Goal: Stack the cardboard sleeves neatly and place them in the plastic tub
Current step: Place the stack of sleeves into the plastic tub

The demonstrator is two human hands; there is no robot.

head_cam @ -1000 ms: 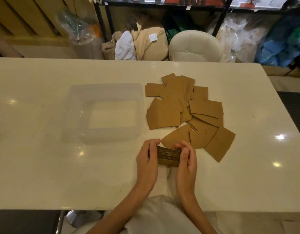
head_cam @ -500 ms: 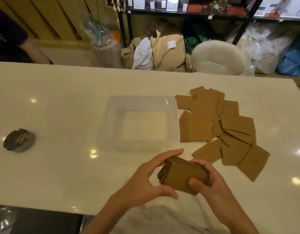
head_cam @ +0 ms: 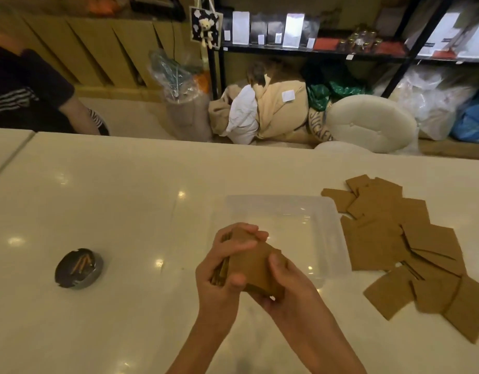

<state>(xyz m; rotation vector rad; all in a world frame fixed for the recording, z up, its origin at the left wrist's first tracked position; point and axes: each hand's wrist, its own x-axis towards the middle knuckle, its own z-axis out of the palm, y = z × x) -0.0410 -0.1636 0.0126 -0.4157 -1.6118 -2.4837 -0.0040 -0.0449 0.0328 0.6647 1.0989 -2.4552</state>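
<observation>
Nearest the table's (head_cam: 98, 201) front edge, 2 bare forearms reach in and both hands hold 1 stack of cardboard sleeves (head_cam: 253, 261) between them. The left hand (head_cam: 219, 268) wraps the stack's left side, fingers curled over its far edge and thumb pressed on the near face. The right hand (head_cam: 289, 290) cups the right side, thumb on top and fingers curled underneath. The stack is tilted and sits in front of the near left corner of the plastic tub (head_cam: 327, 211) in this view; whether it touches the tub cannot be told. The clear tub stands toward the middle of the table, nothing showing inside it. Just to its right, loose sleeves (head_cam: 395, 238) lie flat and overlapping in a spread that runs toward the table's right edge. Well to the left of the hands sits a round dark tin (head_cam: 78, 268). Beyond the table's far edge, another person's arm (head_cam: 73, 112) shows at the left, with cloth bundles (head_cam: 273, 109), a round pale cushion (head_cam: 368, 122) and a black shelf (head_cam: 314, 51) behind.
</observation>
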